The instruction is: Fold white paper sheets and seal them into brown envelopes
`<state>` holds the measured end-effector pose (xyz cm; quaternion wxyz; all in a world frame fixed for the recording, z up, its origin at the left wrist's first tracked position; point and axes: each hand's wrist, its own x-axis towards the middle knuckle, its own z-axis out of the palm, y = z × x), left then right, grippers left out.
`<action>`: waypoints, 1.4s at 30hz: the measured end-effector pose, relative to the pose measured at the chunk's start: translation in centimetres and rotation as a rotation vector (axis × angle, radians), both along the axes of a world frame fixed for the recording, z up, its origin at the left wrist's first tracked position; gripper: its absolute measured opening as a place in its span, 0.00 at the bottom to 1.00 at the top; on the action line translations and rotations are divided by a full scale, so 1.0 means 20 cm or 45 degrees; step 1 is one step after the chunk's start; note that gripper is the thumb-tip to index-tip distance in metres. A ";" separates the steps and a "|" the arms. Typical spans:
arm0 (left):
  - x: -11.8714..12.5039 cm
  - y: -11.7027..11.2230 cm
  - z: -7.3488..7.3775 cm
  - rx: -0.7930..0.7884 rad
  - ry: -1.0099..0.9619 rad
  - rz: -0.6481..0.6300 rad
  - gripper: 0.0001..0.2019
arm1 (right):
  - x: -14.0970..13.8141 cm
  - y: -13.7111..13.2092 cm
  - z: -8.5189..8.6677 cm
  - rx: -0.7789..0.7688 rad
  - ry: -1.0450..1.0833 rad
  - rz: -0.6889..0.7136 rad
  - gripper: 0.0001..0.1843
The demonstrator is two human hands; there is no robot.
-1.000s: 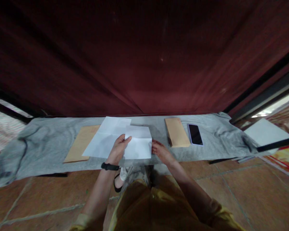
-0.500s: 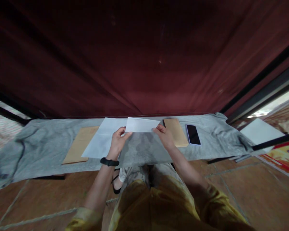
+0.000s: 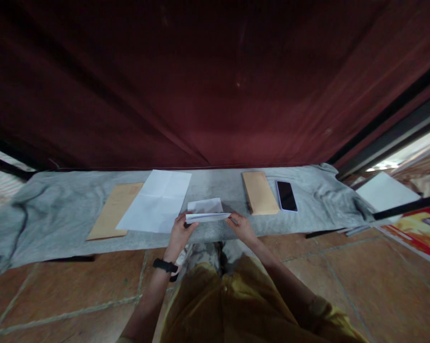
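Note:
A folded sheet of white paper [image 3: 208,217] is stretched between my two hands, low over the front of the cloth-covered bench. My left hand [image 3: 181,232], with a black band on the wrist, pinches its left end between thumb and fingers. At the opposite end, my right hand [image 3: 242,228] grips the corner. Just beyond the held edge shows a white paper panel [image 3: 205,206]; whether it belongs to the same sheet I cannot tell. Left of my hands lies a larger creased white sheet [image 3: 156,197], partly over a brown envelope [image 3: 109,214].
Right of my hands lie a stack of brown envelopes [image 3: 261,193] and a phone [image 3: 287,196]. Grey cloth [image 3: 215,181] covers the narrow bench, with a dark red panel [image 3: 208,105] rising behind it. A red-and-yellow printed box [image 3: 420,231] is at far right.
Both hands have come down toward my body with the paper. It has tilted from a flat face to a narrow edge, and a second white panel now shows behind it.

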<state>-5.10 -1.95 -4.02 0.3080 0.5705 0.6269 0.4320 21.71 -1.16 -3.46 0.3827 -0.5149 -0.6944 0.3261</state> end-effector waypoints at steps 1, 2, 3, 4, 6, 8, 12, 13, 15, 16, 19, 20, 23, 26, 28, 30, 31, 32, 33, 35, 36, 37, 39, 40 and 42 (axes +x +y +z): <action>0.00 -0.02 -0.01 0.003 0.020 0.005 0.19 | 0.00 0.00 -0.01 0.024 -0.045 0.012 0.09; -0.01 -0.04 -0.02 0.009 0.042 0.006 0.19 | -0.01 -0.01 -0.03 0.046 -0.088 0.016 0.09; -0.01 -0.05 -0.02 0.016 0.065 0.008 0.18 | -0.01 -0.01 -0.04 0.066 -0.131 0.012 0.08; -0.01 -0.06 -0.02 0.022 0.089 0.007 0.17 | -0.01 -0.01 -0.05 0.083 -0.177 0.004 0.07; -0.01 -0.08 -0.01 0.025 0.145 0.016 0.15 | -0.02 -0.01 -0.06 0.106 -0.286 -0.017 0.06; 0.00 -0.07 0.00 0.015 0.217 0.040 0.15 | -0.04 -0.01 -0.06 0.116 -0.406 -0.037 0.06; 0.02 -0.04 0.02 -0.058 0.386 0.117 0.13 | -0.10 0.02 -0.04 0.071 -0.608 -0.132 0.07; 0.03 -0.03 0.02 -0.078 0.409 0.141 0.13 | -0.12 0.03 -0.04 0.046 -0.645 -0.169 0.08; 0.05 -0.02 0.03 -0.101 0.414 0.184 0.14 | -0.15 0.04 -0.03 0.002 -0.694 -0.230 0.10; 0.06 -0.01 0.04 -0.103 0.401 0.200 0.16 | -0.16 0.04 -0.03 -0.008 -0.704 -0.251 0.10; 0.07 -0.01 0.05 -0.085 0.376 0.219 0.25 | -0.16 0.04 -0.03 0.030 -0.704 -0.309 0.10; 0.08 -0.01 0.06 -0.079 0.386 0.211 0.27 | -0.16 0.04 -0.04 0.058 -0.701 -0.327 0.10; 0.10 -0.02 0.07 -0.073 0.468 0.162 0.27 | -0.14 0.05 -0.05 0.126 -0.699 -0.355 0.11; 0.13 -0.02 0.09 -0.088 0.577 0.147 0.24 | -0.12 0.06 -0.05 0.131 -0.723 -0.366 0.11; 0.15 -0.03 0.10 -0.096 0.649 0.140 0.22 | -0.11 0.06 -0.05 0.111 -0.753 -0.366 0.10; 0.17 -0.04 0.11 -0.091 0.714 0.117 0.22 | -0.11 0.06 -0.04 0.087 -0.783 -0.358 0.10; 0.17 -0.04 0.12 -0.084 0.745 0.096 0.22 | -0.11 0.05 -0.04 0.078 -0.794 -0.356 0.09; 0.18 -0.05 0.12 -0.072 0.775 0.071 0.22 | -0.11 0.05 -0.04 0.073 -0.803 -0.358 0.09; 0.19 -0.06 0.13 -0.055 0.804 0.039 0.22 | -0.12 0.05 -0.04 0.074 -0.808 -0.367 0.08; 0.21 -0.08 0.14 -0.006 0.844 -0.017 0.22 | -0.12 0.04 -0.05 0.100 -0.803 -0.396 0.09; 0.21 -0.08 0.15 0.020 0.849 -0.026 0.22 | -0.12 0.04 -0.06 0.126 -0.798 -0.399 0.12; 0.20 -0.08 0.17 0.047 0.846 -0.015 0.21 | -0.12 0.03 -0.07 0.160 -0.793 -0.389 0.14; 0.15 -0.05 0.19 0.094 0.832 0.077 0.20 | -0.11 0.03 -0.09 0.233 -0.792 -0.338 0.19; 0.10 -0.02 0.21 0.114 0.831 0.151 0.20 | -0.11 0.02 -0.10 0.266 -0.796 -0.306 0.20; -0.05 0.04 0.24 0.109 0.856 0.335 0.21 | -0.10 0.02 -0.11 0.310 -0.805 -0.264 0.20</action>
